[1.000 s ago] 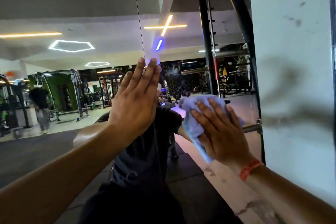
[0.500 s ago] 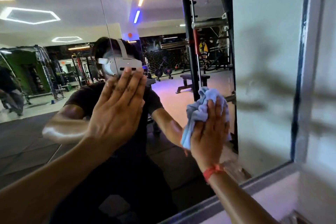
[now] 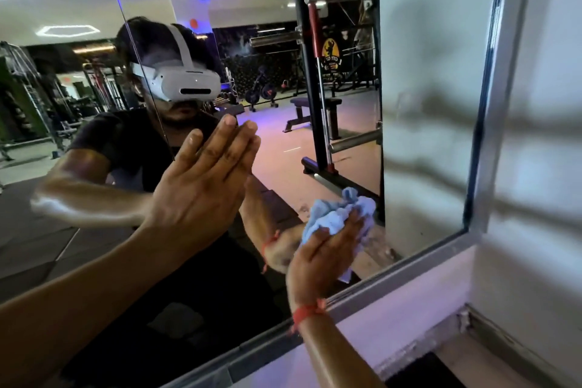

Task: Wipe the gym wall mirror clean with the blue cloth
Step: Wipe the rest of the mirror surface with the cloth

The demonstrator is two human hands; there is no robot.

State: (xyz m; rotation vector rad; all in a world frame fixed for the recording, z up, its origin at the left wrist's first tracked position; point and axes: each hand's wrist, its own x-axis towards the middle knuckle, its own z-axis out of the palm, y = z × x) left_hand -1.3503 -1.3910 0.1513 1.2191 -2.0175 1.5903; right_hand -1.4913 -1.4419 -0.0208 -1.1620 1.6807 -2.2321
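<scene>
Right hand [image 3: 324,257] fingers [image 3: 354,227] press flat over blue cloth [image 3: 333,214] against mirror [image 3: 315,151]; left hand [image 3: 201,195] fingers straight.

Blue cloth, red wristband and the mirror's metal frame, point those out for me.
blue cloth [image 3: 333,214], head view, bunched folds above the fingers.
red wristband [image 3: 307,312], head view, band across the wrist.
metal frame [image 3: 409,271], head view, bottom rail.

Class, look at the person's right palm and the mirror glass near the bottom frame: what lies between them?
In the head view, the bunched blue cloth lies between the right hand and the mirror; the straight fingers press it against the glass, just above the metal frame.
</scene>
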